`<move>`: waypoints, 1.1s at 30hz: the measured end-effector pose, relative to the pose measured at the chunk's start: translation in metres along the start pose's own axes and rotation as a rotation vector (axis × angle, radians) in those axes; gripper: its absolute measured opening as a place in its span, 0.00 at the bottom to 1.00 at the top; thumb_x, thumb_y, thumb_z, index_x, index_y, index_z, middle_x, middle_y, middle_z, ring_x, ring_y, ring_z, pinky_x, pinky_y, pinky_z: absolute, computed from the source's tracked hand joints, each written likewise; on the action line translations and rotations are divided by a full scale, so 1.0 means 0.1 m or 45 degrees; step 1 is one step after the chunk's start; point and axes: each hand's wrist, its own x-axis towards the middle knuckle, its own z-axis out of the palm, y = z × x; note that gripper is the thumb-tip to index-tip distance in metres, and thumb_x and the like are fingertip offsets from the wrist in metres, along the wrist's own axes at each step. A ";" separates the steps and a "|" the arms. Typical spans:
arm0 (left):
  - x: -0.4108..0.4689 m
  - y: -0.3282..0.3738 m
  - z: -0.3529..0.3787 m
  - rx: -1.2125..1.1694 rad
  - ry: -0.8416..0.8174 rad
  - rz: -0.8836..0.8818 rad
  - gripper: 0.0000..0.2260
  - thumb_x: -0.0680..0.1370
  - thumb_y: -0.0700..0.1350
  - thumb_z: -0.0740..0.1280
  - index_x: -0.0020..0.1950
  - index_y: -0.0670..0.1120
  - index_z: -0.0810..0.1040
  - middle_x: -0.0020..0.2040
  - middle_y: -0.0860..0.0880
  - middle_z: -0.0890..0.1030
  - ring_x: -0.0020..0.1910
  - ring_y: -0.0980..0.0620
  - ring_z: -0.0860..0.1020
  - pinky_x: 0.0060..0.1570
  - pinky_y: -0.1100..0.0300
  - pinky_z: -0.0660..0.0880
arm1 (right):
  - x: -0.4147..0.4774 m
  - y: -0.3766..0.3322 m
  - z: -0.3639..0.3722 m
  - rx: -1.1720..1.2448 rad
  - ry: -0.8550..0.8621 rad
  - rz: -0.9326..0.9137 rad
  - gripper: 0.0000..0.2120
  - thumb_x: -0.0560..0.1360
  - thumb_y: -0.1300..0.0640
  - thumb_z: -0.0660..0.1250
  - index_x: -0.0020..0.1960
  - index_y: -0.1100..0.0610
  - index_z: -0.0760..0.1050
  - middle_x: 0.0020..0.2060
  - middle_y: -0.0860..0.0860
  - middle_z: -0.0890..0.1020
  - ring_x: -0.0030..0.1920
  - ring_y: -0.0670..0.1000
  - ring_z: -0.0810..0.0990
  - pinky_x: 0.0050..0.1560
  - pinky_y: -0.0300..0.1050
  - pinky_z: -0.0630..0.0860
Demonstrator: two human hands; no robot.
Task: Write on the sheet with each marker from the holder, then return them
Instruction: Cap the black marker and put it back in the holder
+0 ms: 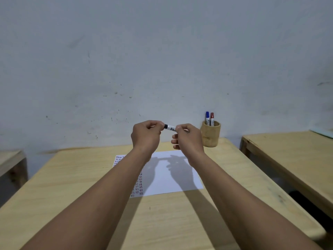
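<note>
both hands, left [146, 135] and right [187, 138], grip one black marker [170, 127] above the sheet [173, 177]; blue marker [207, 117] and red marker [212, 118] stand in the holder [210, 135].

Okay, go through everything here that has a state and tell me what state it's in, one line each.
black marker: held in the air between both hands, cap end in the left.
left hand: closed on the marker's cap end.
right hand: pinching the barrel.
blue marker: capped, upright in holder.
red marker: capped, upright in holder.
holder: upright.
sheet: flat, left side marked.
</note>
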 end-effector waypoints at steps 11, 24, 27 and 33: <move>0.24 0.15 0.76 0.165 -0.120 0.227 0.11 0.81 0.47 0.62 0.53 0.50 0.84 0.49 0.52 0.85 0.50 0.49 0.83 0.51 0.58 0.76 | 0.57 -0.05 -0.66 -0.667 0.023 -0.302 0.09 0.80 0.51 0.68 0.51 0.56 0.82 0.30 0.47 0.78 0.37 0.50 0.80 0.36 0.43 0.71; 0.52 -0.41 1.86 0.385 -0.426 0.151 0.26 0.77 0.51 0.70 0.73 0.47 0.71 0.64 0.47 0.78 0.60 0.48 0.78 0.61 0.52 0.76 | 1.53 -0.14 -1.24 -0.754 0.293 -0.445 0.09 0.80 0.54 0.66 0.60 0.54 0.76 0.43 0.47 0.80 0.37 0.43 0.79 0.41 0.47 0.77; 0.55 -0.52 2.02 0.450 -0.485 0.133 0.29 0.77 0.50 0.71 0.75 0.46 0.67 0.67 0.45 0.77 0.62 0.47 0.77 0.57 0.56 0.73 | 1.70 -0.04 -1.26 -0.836 0.232 -0.398 0.10 0.79 0.54 0.68 0.59 0.54 0.78 0.47 0.50 0.84 0.41 0.50 0.82 0.43 0.47 0.79; 0.62 -0.76 2.16 0.436 -0.574 0.076 0.30 0.71 0.51 0.74 0.71 0.47 0.69 0.59 0.49 0.80 0.53 0.49 0.80 0.47 0.57 0.76 | 1.93 0.24 -1.24 -0.985 0.028 -0.245 0.09 0.75 0.53 0.73 0.37 0.55 0.81 0.32 0.48 0.80 0.37 0.51 0.77 0.33 0.43 0.69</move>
